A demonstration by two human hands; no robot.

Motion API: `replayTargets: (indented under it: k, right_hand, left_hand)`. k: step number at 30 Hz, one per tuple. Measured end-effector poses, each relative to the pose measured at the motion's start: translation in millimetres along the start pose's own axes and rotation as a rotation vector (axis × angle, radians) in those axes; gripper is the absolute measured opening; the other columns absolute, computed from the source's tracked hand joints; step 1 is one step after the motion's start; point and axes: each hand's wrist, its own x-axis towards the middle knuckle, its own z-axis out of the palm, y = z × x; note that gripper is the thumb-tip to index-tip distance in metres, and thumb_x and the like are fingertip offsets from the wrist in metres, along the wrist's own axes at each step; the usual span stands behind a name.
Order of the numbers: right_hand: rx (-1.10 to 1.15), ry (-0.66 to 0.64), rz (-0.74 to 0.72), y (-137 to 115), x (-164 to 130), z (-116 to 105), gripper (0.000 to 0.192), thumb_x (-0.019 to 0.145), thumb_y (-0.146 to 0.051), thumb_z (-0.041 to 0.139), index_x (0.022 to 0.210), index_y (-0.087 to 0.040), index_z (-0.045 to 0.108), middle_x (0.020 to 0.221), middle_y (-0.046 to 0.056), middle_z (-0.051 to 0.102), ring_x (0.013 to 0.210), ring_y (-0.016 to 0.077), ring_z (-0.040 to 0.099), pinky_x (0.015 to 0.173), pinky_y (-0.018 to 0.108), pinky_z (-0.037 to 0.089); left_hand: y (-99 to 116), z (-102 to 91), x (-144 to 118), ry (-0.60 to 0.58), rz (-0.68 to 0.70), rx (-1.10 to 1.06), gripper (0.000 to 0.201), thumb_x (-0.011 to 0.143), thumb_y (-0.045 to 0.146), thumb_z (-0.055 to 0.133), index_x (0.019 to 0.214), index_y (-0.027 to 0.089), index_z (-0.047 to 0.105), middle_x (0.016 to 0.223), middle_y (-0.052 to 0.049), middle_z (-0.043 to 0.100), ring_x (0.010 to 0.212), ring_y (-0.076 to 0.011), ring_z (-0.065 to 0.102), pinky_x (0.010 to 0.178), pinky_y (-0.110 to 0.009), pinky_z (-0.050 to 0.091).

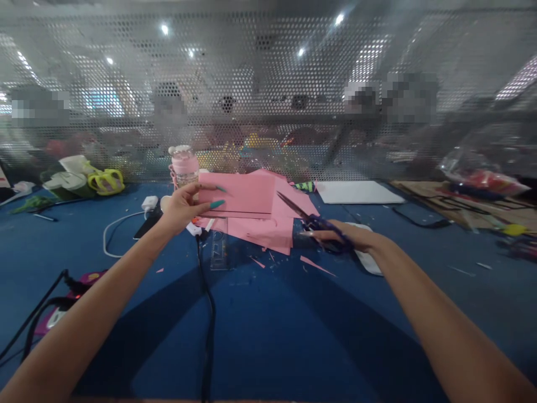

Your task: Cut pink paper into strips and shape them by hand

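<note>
A black cable [208, 313] crosses the near edge of the blue table [268, 336]. Right hand [348, 238]: closed through the handles of the purple scissors [312, 221], blades parted, tips aimed up-left at the pink paper sheet [241, 193]. Left hand [184, 207]: pinching that sheet's left edge, holding it raised. The sheet's long axis runs left to right; it lies directly between both hands, the left one touching. Pink offcuts [268, 229] lie beneath. Behind: a pink bottle [183, 165], a white board [356, 192], then a perforated metal screen [268, 95].
</note>
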Motion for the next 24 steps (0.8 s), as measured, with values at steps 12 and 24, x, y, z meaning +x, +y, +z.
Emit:
replayTargets:
  k: [12,24]
  right_hand:
    - [0.317,-0.088,-0.446,-17.6,24.8,7.1,0.042,0.074,-0.060,0.049,0.066,-0.019,0.043,0.046,-0.005,0.043,0.032,0.0058,0.034,0.032,0.022,0.023]
    - [0.005,-0.435,-0.439,-27.3,3.5,-5.4,0.056,0.073,-0.069,0.040,0.087,-0.016,0.051,0.074,0.003,0.046,0.058,0.0121,0.036,0.050,0.028,0.031]
  left_hand:
    - [24.0,-13.7,-1.0,0.101,-0.022,-0.050,0.042,0.057,0.017,0.074,0.096,0.016,0.058,0.099,-0.006,0.067,0.076,-0.0190,0.068,0.058,-0.024,0.059]
    - [25.4,-6.0,-0.2,0.068,-0.063,0.000,0.041,0.056,0.023,0.076,0.093,0.016,0.058,0.103,-0.005,0.064,0.072,-0.0168,0.067,0.053,-0.023,0.059]
